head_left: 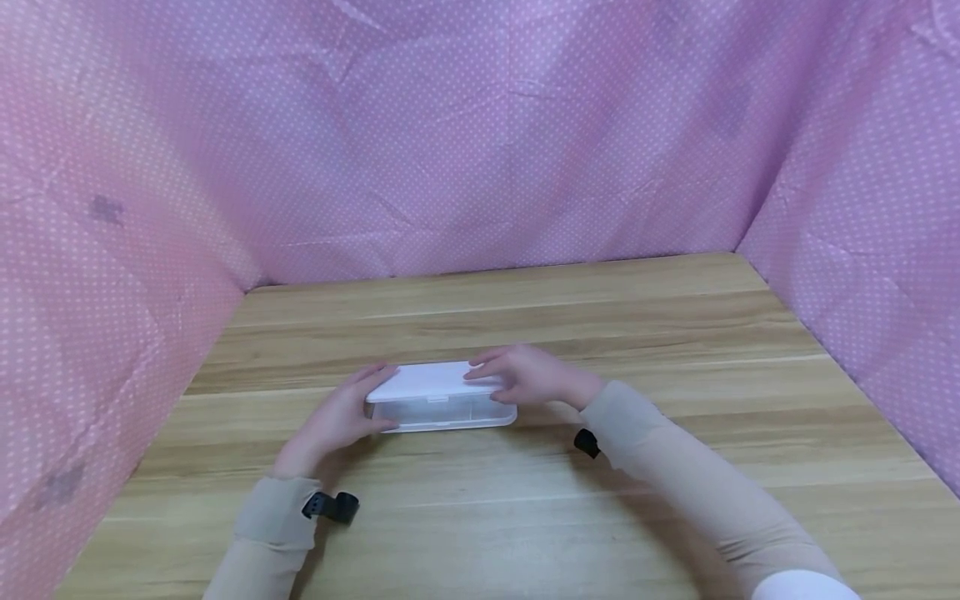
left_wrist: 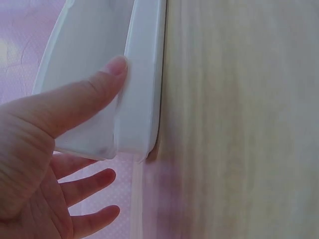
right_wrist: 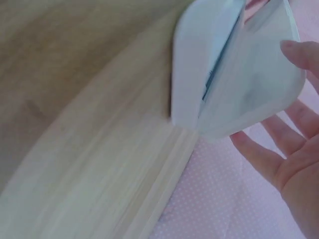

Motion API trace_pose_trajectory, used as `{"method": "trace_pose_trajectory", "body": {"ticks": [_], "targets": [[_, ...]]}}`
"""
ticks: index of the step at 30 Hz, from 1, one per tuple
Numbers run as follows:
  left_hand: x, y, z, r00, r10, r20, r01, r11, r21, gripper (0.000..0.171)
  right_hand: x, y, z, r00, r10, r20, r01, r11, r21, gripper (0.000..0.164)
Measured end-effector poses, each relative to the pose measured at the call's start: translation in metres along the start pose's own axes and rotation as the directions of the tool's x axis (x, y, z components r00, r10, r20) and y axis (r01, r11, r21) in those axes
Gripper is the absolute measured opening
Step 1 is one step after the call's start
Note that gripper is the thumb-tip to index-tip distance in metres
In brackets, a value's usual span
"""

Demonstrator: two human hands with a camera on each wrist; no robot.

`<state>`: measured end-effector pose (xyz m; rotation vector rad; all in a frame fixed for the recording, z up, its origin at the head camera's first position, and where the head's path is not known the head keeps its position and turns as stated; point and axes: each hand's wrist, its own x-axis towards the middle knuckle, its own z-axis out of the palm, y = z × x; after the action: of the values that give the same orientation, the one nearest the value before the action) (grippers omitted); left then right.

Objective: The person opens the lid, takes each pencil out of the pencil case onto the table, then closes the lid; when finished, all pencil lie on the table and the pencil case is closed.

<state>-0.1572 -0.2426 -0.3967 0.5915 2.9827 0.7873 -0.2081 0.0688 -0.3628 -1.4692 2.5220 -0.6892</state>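
A long white plastic case rests on the table, its lid raised at the front. Through the front gap the hollow inside shows, with a divider toward the right. At the left end, my left hand grips the case; in the left wrist view its thumb presses near the base's front rim, while the other fingers lie behind the end. My right hand holds the lid's right end, fingers over its top and thumb by the front edge. In the right wrist view the thumb touches the lid.
The wood-grain table extends around the case. Pink dotted cloth hangs along its back and both sides. Each wrist carries a small black camera, one on the left sleeve, one below the right sleeve.
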Motion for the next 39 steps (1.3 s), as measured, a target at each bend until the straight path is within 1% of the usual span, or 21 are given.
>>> {"method": "trace_pose_trajectory", "body": {"ticks": [2, 5, 8, 10, 12, 16, 19, 21, 23, 27, 29, 32, 33, 37, 39], "targets": [[0.000, 0.001, 0.000, 1.000, -0.020, 0.000, 0.020, 1.000, -0.006, 0.087, -0.001, 0.000, -0.002, 1.000, 0.022, -0.001, -0.021, 0.998, 0.054, 0.040], [0.000, 0.001, 0.000, 0.998, -0.057, 0.005, 0.057, 0.997, -0.054, 0.104, -0.001, 0.000, -0.006, 0.999, 0.038, 0.001, -0.037, 0.992, 0.116, 0.036], [0.000, 0.002, 0.001, 0.995, -0.103, 0.011, 0.104, 0.989, -0.107, 0.122, -0.001, 0.001, -0.007, 1.000, 0.022, -0.012, -0.021, 0.991, 0.130, 0.035], [0.000, 0.002, 0.002, 0.993, -0.121, 0.014, 0.122, 0.983, -0.138, 0.129, 0.000, 0.002, -0.008, 1.000, 0.014, -0.024, -0.011, 0.991, 0.135, 0.034], [0.000, 0.001, 0.002, 0.990, -0.140, 0.021, 0.141, 0.978, -0.150, 0.132, 0.000, 0.003, -0.008, 0.999, 0.016, -0.038, -0.010, 0.988, 0.153, 0.034], [0.000, -0.001, 0.004, 0.986, -0.166, 0.028, 0.169, 0.976, -0.140, 0.135, 0.003, 0.008, -0.007, 0.996, 0.048, -0.072, -0.034, 0.981, 0.189, 0.035], [0.000, -0.003, 0.005, 0.986, -0.166, 0.031, 0.169, 0.977, -0.133, 0.135, 0.006, 0.011, -0.006, 0.988, 0.094, -0.123, -0.067, 0.975, 0.213, 0.034], [0.000, -0.004, 0.006, 0.987, -0.159, 0.036, 0.162, 0.976, -0.145, 0.134, 0.007, 0.014, -0.005, 0.975, 0.152, -0.162, -0.109, 0.963, 0.248, 0.032], [0.000, -0.005, 0.007, 0.987, -0.153, 0.039, 0.157, 0.977, -0.146, 0.134, 0.009, 0.016, -0.004, 0.951, 0.230, -0.206, -0.161, 0.939, 0.304, 0.029], [0.000, -0.006, 0.008, 0.989, -0.142, 0.043, 0.147, 0.977, -0.152, 0.132, 0.013, 0.019, -0.003, 0.877, 0.366, -0.311, -0.221, 0.882, 0.416, 0.022], [-0.001, -0.007, 0.008, 0.990, -0.138, 0.043, 0.143, 0.977, -0.157, 0.132, 0.015, 0.020, -0.002, 0.843, 0.402, -0.357, -0.224, 0.867, 0.445, 0.020], [-0.001, -0.008, 0.008, 0.990, -0.131, 0.047, 0.137, 0.977, -0.163, 0.130, 0.018, 0.022, -0.002, 0.797, 0.448, -0.405, -0.242, 0.851, 0.466, 0.018], [0.000, -0.008, 0.008, 0.991, -0.127, 0.049, 0.133, 0.977, -0.166, 0.129, 0.020, 0.023, -0.002, 0.778, 0.459, -0.428, -0.249, 0.852, 0.461, 0.018], [0.001, -0.009, 0.008, 0.993, -0.099, 0.062, 0.109, 0.973, -0.203, 0.105, 0.026, 0.029, -0.002, 0.700, 0.504, -0.506, -0.293, 0.849, 0.440, 0.017], [0.001, -0.010, 0.008, 0.994, -0.084, 0.068, 0.097, 0.972, -0.216, 0.095, 0.028, 0.032, -0.003, 0.672, 0.527, -0.521, -0.324, 0.841, 0.432, 0.017]]}}
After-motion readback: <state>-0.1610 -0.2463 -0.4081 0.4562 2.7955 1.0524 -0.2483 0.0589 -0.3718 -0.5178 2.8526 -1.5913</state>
